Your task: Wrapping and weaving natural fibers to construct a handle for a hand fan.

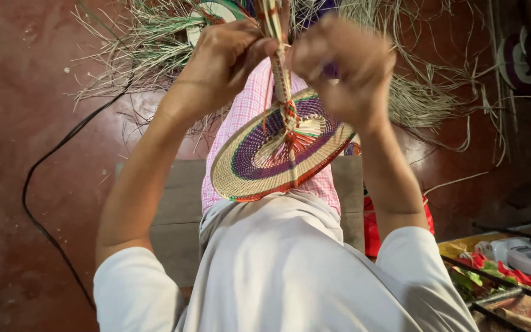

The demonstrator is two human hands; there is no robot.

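I see woven fan (278, 154) raised over lap, disc tilted; left hand (225, 58) pinches braided handle (281, 77); right hand (342, 64) closed beside it, contents unclear; I judge: keep strands taut, braid even.

Location: home craft workspace. Indicators: loose straw bundle (155, 43) beyond the left hand (222, 58), red polished floor (26, 110) below.

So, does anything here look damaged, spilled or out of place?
Nothing looks damaged. The woven fan hangs tilted from its handle between the left hand and right hand. Loose straw lies scattered on the red floor.
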